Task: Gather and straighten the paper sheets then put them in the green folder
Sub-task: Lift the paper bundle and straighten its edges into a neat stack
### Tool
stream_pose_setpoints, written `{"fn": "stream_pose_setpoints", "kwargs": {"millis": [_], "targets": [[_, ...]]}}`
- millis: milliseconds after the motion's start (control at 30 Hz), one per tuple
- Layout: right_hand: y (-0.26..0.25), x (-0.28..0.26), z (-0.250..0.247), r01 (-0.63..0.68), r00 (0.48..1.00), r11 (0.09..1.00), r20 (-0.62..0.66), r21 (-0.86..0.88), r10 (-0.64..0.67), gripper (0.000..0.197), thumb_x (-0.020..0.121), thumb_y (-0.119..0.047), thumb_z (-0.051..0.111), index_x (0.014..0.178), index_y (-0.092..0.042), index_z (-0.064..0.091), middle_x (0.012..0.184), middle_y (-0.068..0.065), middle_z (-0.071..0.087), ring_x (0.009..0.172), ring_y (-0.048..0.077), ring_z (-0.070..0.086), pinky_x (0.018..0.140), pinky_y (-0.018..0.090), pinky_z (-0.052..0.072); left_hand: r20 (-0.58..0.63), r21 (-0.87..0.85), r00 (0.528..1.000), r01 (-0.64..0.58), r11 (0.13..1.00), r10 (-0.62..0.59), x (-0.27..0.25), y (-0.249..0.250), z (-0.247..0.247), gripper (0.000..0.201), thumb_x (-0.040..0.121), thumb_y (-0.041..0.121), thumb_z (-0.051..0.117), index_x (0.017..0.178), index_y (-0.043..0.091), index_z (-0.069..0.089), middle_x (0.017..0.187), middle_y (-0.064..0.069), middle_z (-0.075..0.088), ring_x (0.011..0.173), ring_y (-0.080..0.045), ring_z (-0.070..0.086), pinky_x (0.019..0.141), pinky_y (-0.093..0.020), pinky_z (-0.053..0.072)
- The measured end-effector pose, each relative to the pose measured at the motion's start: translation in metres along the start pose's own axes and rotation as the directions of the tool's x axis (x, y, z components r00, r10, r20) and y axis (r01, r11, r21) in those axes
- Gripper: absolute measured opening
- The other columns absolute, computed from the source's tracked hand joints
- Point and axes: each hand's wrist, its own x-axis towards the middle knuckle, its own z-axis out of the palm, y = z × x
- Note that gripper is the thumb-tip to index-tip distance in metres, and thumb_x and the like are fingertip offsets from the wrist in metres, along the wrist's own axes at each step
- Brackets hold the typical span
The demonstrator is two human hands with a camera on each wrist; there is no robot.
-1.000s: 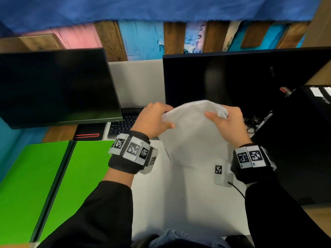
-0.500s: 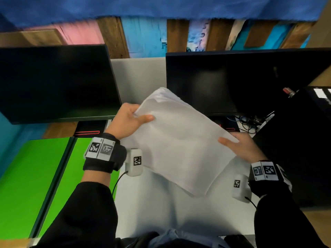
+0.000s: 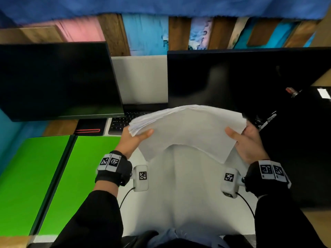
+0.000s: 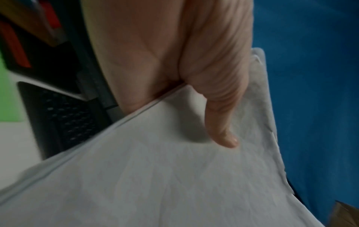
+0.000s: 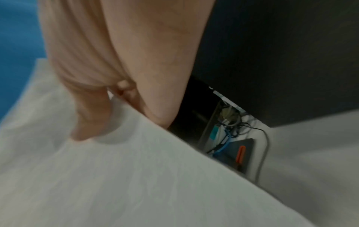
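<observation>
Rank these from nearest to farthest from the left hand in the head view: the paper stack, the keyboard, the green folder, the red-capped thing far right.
1. Paper stack: gripped by the left hand.
2. Keyboard: just behind.
3. Green folder: open, leftward.
4. Red-capped thing: far right.

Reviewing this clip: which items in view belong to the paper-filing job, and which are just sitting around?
Part of the job:
- paper stack, held off the desk
- left hand and right hand, each gripping one side
- green folder, lying open

Just lying about:
- left monitor
- right monitor
- keyboard
- cables
</observation>
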Motion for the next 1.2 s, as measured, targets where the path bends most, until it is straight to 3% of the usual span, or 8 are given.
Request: {"fn": "stream_pose_setpoints", "kwargs": {"millis": [100,300,433,600,800,933,1067,1200], "targets": [[0.027,-0.015,-0.002,-0.106,0.994,0.981,-0.013,-0.162,0.105,0.032,0.079,-0.003,0.072,0.106,-0.020,0.066,0.094,-0.002,0.074,0.098,0.029,0.069,0.076,0.030,0.058,0.001,0.017,0.994,0.109,0.994,-0.109,-0.008,-0.033,0.000,0.048,0.071,-0.004,0.074,0.117,0.007,0.064,0.109,0.001,0.069,0.097,-0.002,0.066,0.090,-0.018,0.048],[0.036,-0.027,0.008,-0.162,0.982,0.984,-0.113,-0.070,0.154,0.022,0.089,-0.011,0.065,0.110,-0.007,0.063,0.101,0.011,0.073,0.089,0.023,0.071,0.081,0.037,0.058,-0.061,-0.031,0.987,0.148,0.988,-0.150,-0.006,-0.047,0.011,0.026,0.075,-0.004,0.070,0.095,0.012,0.067,0.083,0.005,0.069,0.071,0.005,0.064,0.067,-0.006,0.048],[0.033,-0.020,0.004,-0.029,0.996,0.980,-0.085,-0.197,0.013,0.023,0.088,0.000,0.062,0.109,-0.009,0.062,0.101,0.006,0.067,0.081,0.008,0.067,0.074,0.030,0.053,-0.037,-0.028,0.989,0.144,0.989,-0.145,0.004,-0.041,0.005,0.037,0.072,-0.010,0.070,0.098,0.015,0.065,0.090,0.004,0.069,0.076,0.002,0.066,0.070,-0.009,0.051],[0.035,-0.021,0.006,0.132,0.985,0.896,-0.048,-0.424,-0.168,0.035,0.091,-0.003,0.055,0.113,-0.027,0.068,0.118,-0.009,0.067,0.111,0.001,0.059,0.096,0.017,0.045,0.002,-0.035,0.992,0.128,0.991,-0.128,0.003,-0.036,0.002,0.047,0.070,-0.013,0.070,0.111,0.011,0.062,0.099,0.000,0.068,0.091,-0.011,0.062,0.074,-0.010,0.052],[0.043,-0.022,0.009,0.053,0.960,0.971,-0.257,-0.233,-0.114,0.018,0.086,-0.005,0.066,0.093,-0.021,0.072,0.097,-0.011,0.070,0.093,-0.002,0.065,0.079,0.008,0.046,0.072,0.027,0.997,0.030,0.999,-0.032,0.010,-0.016,0.007,0.047,0.070,-0.008,0.073,0.103,0.024,0.066,0.095,0.002,0.069,0.081,-0.002,0.065,0.079,-0.016,0.054],[0.039,-0.021,0.007,0.041,0.964,0.964,-0.243,-0.262,-0.106,0.039,0.082,-0.003,0.071,0.117,-0.015,0.059,0.098,-0.012,0.064,0.084,-0.014,0.061,0.072,0.004,0.044,0.046,0.168,0.999,-0.004,0.986,-0.004,0.015,-0.015,0.004,0.038,0.076,-0.002,0.071,0.103,0.024,0.065,0.093,0.005,0.066,0.079,0.000,0.062,0.083,-0.023,0.048],[0.030,-0.021,0.010,-0.124,0.987,0.965,-0.134,-0.232,0.094,0.029,0.086,-0.011,0.068,0.114,-0.018,0.065,0.097,-0.002,0.068,0.089,0.011,0.066,0.068,0.013,0.055,-0.068,0.269,0.997,-0.007,0.963,0.026,0.016,-0.017,0.008,0.043,0.080,0.002,0.067,0.119,0.020,0.059,0.087,0.000,0.057,0.081,-0.013,0.054,0.085,-0.027,0.046],[0.013,-0.014,0.011,-0.057,0.984,0.968,-0.179,-0.243,0.013,0.008,0.084,-0.013,0.070,0.091,-0.011,0.067,0.080,0.003,0.065,0.064,0.008,0.060,0.054,0.013,0.050,-0.113,0.204,0.991,-0.053,0.977,0.078,0.014,-0.002,0.011,0.026,0.082,-0.003,0.060,0.086,0.023,0.066,0.081,0.006,0.062,0.073,-0.008,0.055,0.073,-0.022,0.045]]}}
